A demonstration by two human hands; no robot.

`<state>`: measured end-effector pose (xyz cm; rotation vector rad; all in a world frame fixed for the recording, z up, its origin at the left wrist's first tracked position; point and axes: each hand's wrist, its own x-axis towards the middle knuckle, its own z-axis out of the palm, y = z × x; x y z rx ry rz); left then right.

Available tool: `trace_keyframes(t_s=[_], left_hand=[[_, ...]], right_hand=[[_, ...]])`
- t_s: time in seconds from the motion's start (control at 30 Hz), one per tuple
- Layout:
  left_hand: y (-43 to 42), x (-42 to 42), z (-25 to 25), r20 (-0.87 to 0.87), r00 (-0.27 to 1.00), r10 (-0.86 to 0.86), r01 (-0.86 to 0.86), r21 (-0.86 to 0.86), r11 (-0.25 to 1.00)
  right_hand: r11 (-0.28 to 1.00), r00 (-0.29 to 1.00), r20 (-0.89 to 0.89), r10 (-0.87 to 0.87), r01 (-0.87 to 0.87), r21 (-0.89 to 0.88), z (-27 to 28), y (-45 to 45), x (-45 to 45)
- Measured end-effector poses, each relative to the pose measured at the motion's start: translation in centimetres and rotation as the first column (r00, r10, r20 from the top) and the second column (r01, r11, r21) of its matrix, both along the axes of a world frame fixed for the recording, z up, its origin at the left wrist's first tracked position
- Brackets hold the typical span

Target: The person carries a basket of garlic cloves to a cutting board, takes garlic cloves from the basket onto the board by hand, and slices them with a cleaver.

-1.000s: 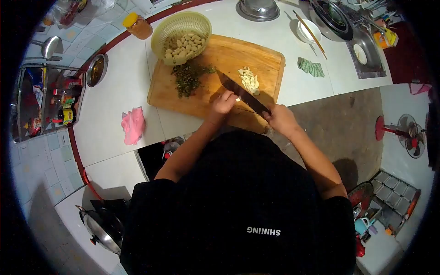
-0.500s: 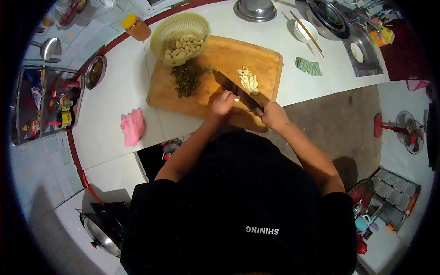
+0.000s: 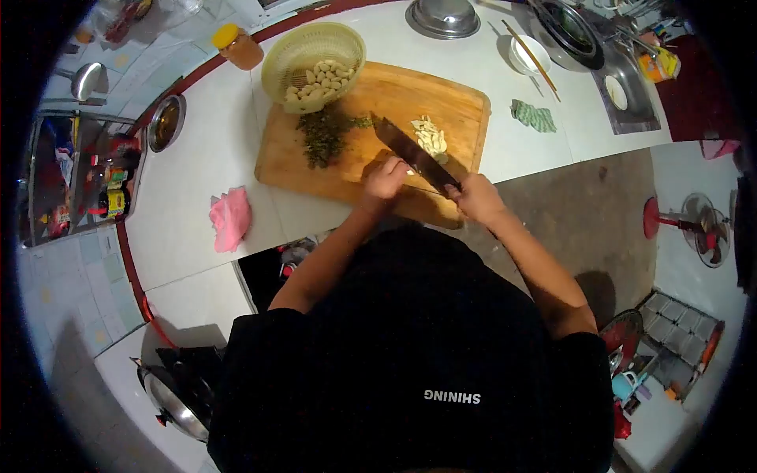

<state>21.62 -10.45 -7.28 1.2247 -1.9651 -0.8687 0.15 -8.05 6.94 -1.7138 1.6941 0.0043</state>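
Note:
My right hand [image 3: 478,197] grips the handle of a dark cleaver [image 3: 414,153], whose blade slants up and left over the wooden cutting board [image 3: 371,185]. Beside the blade, my left hand [image 3: 386,179] has its fingers pressed together around a small pale piece, mostly hidden by the fingers. Sliced pale pieces [image 3: 430,139] lie in a pile right of the blade. Chopped dark greens [image 3: 322,138] are heaped on the board's left part. A yellow-green basket [image 3: 351,43] holding several whole pale cloves [image 3: 322,80] overlaps the board's upper left corner.
A yellow-lidded jar [image 3: 238,47] stands left of the basket. A pink cloth [image 3: 230,219] lies on the left counter. Behind the board is a metal bowl [image 3: 444,17]. To the right are a green cloth [image 3: 533,116], a white bowl with chopsticks [image 3: 528,55] and a sink [image 3: 633,106].
The cleaver and my right hand have shifted slightly between frames. My left hand stays in nearly the same place on the board.

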Motion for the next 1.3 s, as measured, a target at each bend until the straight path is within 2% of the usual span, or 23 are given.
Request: trace_keyframes(t_s=[0.1,0.17,0.2,0.27,0.33,0.4,0.43,0.53,0.6,0.7,0.73,0.8,0.83,0.9,0.93,1.0,1.13,1.2,1.3], left_hand=[[0.0,0.1,0.0,0.159,0.987,0.000,0.034,-0.207,0.978],[0.1,0.2,1.1,0.145,0.989,0.020,0.024,-0.295,0.955],[-0.1,0.1,1.6,0.135,0.990,0.031,0.017,-0.344,0.939],[0.0,-0.2,0.9,0.040,0.999,0.031,-0.030,-0.030,0.999],[-0.3,-0.2,2.2,0.088,0.996,0.004,-0.007,0.035,0.999],[-0.6,-0.2,3.7,0.280,0.959,-0.042,0.085,-0.144,0.986],[-0.7,-0.3,3.7,0.275,0.961,-0.030,0.079,-0.168,0.983],[-1.1,-0.7,3.2,0.261,0.965,0.010,0.040,-0.188,0.981],[-0.8,-1.0,2.2,0.253,0.966,0.061,-0.028,-0.134,0.991],[-0.6,-0.4,1.6,0.256,0.965,0.051,0.005,-0.210,0.978],[-0.5,-0.3,1.6,0.247,0.969,0.033,0.015,-0.189,0.982],[-0.5,-0.4,1.8,0.224,0.975,-0.004,0.038,-0.149,0.988],[-0.4,-0.4,2.0,0.224,0.975,0.014,0.037,-0.222,0.974],[-0.6,-0.7,2.7,0.217,0.974,0.061,0.025,-0.372,0.928],[-0.6,-0.6,3.2,0.223,0.974,0.039,0.038,-0.334,0.942],[-0.5,-0.3,3.9,0.236,0.972,-0.003,0.063,-0.249,0.966],[-0.6,-0.3,1.2,0.257,0.964,0.065,0.026,-0.335,0.942],[-1.0,-0.3,0.0,0.246,0.967,0.073,0.031,-0.393,0.919],[-0.9,0.0,1.0,0.296,0.955,0.032,0.067,-0.318,0.946]], right_hand=[[0.932,0.968,0.119,-0.222,0.175,0.318,2.6,-0.1,0.0],[0.983,0.992,0.088,-0.094,0.078,0.167,-2.2,0.1,0.0],[0.996,0.998,0.062,-0.029,0.023,0.086,-2.7,-0.1,0.5],[0.995,0.986,0.139,-0.090,0.082,0.060,-3.1,0.0,0.6],[0.989,0.971,0.193,-0.141,0.129,0.074,-3.5,0.0,0.2],[0.958,0.954,0.174,-0.245,0.211,0.192,-2.7,-0.2,-0.4],[0.926,0.942,0.140,-0.305,0.259,0.276,-2.1,-0.3,-0.6],[0.917,0.917,0.216,-0.335,0.265,0.298,-1.8,0.0,-1.3],[0.968,0.958,0.180,-0.221,0.195,0.155,-2.0,0.2,-1.4],[0.997,0.993,0.089,-0.074,0.073,0.004,-1.4,0.8,-1.4],[0.999,0.998,0.052,-0.028,0.030,-0.034,-1.1,0.9,-1.3],[0.991,0.997,-0.079,0.022,-0.032,-0.127,-2.1,1.0,-0.3],[0.983,0.988,-0.148,0.039,-0.065,-0.171,-2.7,1.0,-0.1],[0.995,0.997,-0.071,0.000,-0.008,-0.104,-3.1,0.6,-0.2],[0.998,0.999,-0.031,-0.021,0.019,-0.067,-3.0,0.3,-0.2],[0.998,0.998,-0.059,0.004,-0.008,-0.060,-0.9,0.3,-0.5],[0.990,0.995,-0.075,0.069,-0.078,-0.120,-0.9,0.8,-0.2],[0.994,0.992,-0.117,0.036,-0.048,-0.096,-2.4,0.7,0.4],[0.993,0.995,-0.100,0.025,-0.036,-0.110,-1.6,0.5,0.3]])
